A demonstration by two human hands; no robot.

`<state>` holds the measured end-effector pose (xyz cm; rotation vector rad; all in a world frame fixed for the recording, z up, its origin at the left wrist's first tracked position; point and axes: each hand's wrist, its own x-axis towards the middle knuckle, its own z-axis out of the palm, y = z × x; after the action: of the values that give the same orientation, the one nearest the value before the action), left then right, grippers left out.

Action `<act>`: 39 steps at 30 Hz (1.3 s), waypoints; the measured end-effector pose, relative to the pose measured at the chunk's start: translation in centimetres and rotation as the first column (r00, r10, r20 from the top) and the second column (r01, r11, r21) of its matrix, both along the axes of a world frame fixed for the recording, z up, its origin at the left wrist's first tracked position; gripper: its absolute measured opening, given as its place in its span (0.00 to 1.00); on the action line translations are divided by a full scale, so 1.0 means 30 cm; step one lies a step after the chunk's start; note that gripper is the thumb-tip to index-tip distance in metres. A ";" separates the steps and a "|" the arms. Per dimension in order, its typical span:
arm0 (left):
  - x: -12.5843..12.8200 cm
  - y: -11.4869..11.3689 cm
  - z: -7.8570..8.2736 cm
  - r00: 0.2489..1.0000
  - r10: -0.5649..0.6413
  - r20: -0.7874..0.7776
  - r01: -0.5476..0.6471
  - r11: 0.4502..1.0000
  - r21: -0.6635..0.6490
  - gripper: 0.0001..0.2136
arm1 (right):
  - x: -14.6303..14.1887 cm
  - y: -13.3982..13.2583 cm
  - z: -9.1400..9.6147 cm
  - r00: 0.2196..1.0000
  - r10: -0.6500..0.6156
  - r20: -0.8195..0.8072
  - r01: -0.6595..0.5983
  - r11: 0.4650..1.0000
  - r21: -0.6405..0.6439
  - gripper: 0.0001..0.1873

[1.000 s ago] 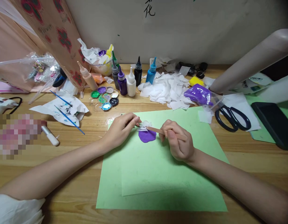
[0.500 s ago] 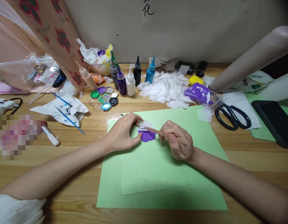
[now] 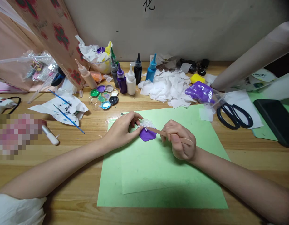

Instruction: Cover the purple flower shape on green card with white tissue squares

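Observation:
A flat purple clay piece lies on a light green paper sheet, with small white paper scraps along its upper edge. My left hand rests on the sheet with its fingers pinched on the white scraps at the clay's left edge. My right hand is closed round a thin wooden stick, held like a pen. The stick's tip touches the top of the clay beside my left fingertips.
Paint bottles and a small paint palette stand behind the sheet. A heap of white paper scraps, a bag of purple clay and black scissors lie to the right. Blue brushes on stained paper lie left.
My left hand has shifted slightly, its thumb now lower against the clay's left edge. The stick's tip stays at the white scraps. The view has tilted a little.

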<state>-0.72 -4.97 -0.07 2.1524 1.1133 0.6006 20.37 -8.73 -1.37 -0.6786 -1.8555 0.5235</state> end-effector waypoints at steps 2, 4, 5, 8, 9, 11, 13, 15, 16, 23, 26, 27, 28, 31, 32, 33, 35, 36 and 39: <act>0.000 0.001 -0.001 1.000 0.001 -0.001 -0.001 1.000 0.010 0.09 | -0.001 0.001 0.003 1.000 -0.015 0.015 0.015 1.000 -0.003 0.11; 0.000 0.002 -0.003 1.000 0.002 0.000 -0.002 1.000 0.015 0.08 | -0.001 0.002 0.006 0.999 -0.027 0.030 0.027 1.000 0.000 0.11; 0.000 0.002 -0.004 1.000 0.004 0.001 -0.004 1.000 0.016 0.07 | -0.002 0.003 0.007 0.999 -0.034 0.036 0.034 0.999 0.000 0.12; 0.000 0.003 -0.005 1.000 0.012 0.003 -0.012 1.000 0.017 0.06 | -0.003 0.004 0.006 0.998 -0.053 0.044 0.053 0.999 -0.003 0.12; -0.001 0.003 -0.005 1.000 0.015 0.001 -0.015 1.000 0.016 0.06 | -0.003 0.004 0.005 0.997 -0.057 0.044 0.058 0.998 -0.006 0.12; -0.002 0.003 -0.006 1.000 0.016 -0.001 -0.016 1.000 0.013 0.06 | -0.003 0.002 0.003 0.997 -0.060 0.042 0.060 0.998 -0.013 0.11; -0.001 0.003 -0.005 1.000 0.016 0.001 -0.016 1.000 0.007 0.06 | -0.004 -0.001 0.001 0.997 -0.067 0.042 0.068 0.997 -0.032 0.11; 0.000 0.002 -0.003 1.000 0.018 0.006 -0.018 1.000 -0.005 0.07 | -0.005 -0.002 0.002 0.995 -0.086 0.045 0.089 0.994 -0.070 0.12; 0.001 0.002 -0.001 1.000 0.023 0.008 -0.023 1.000 -0.013 0.07 | -0.007 -0.002 0.003 0.994 -0.102 0.046 0.107 0.990 -0.098 0.12; -0.005 0.004 0.011 0.997 0.049 0.066 -0.040 0.990 -0.133 0.09 | -0.010 0.004 -0.006 0.985 -0.164 -0.050 0.146 0.956 -0.253 0.15; -0.012 0.004 0.011 0.996 0.064 0.064 -0.054 0.986 -0.158 0.11 | 0.010 0.016 -0.005 0.975 -0.123 -0.183 0.107 0.990 -0.096 0.15; -0.014 0.004 0.010 0.996 0.071 0.052 -0.062 0.984 -0.168 0.11 | 0.022 0.027 0.000 0.967 -0.153 -0.204 0.150 0.988 -0.033 0.14; -0.015 0.004 0.010 0.996 0.079 0.044 -0.070 0.982 -0.175 0.11 | 0.036 0.041 0.009 0.956 -0.212 -0.202 0.217 0.976 0.004 0.14; -0.017 0.004 0.008 0.995 0.092 0.035 -0.084 0.980 -0.181 0.12 | 0.090 0.103 0.038 0.909 -0.415 -0.030 0.414 0.910 -0.026 0.12; -0.018 0.004 0.007 0.995 0.096 0.038 -0.088 0.980 -0.177 0.12 | 0.109 0.126 0.045 0.891 -0.448 0.071 0.451 0.892 -0.037 0.11; -0.019 0.005 0.005 0.994 0.101 0.042 -0.092 0.981 -0.173 0.12 | 0.127 0.148 0.046 0.868 -0.464 0.178 0.475 0.880 -0.020 0.11; -0.021 0.006 0.001 0.993 0.103 0.052 -0.093 0.982 -0.167 0.12 | 0.159 0.186 0.036 0.785 -0.504 0.360 0.506 0.857 0.096 0.07; -0.023 0.007 -0.001 0.993 0.100 0.055 -0.089 0.982 -0.165 0.12 | 0.171 0.200 0.025 0.745 -0.511 0.428 0.504 0.852 0.140 0.05; -0.026 0.009 -0.008 0.994 0.087 0.059 -0.077 0.985 -0.155 0.12 | 0.188 0.223 -0.012 0.696 -0.498 0.517 0.485 0.857 0.174 0.05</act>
<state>-1.50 -4.69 -0.31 1.9512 1.1774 0.5990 26.00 -2.04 -1.73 -1.3746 -2.0700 -0.0731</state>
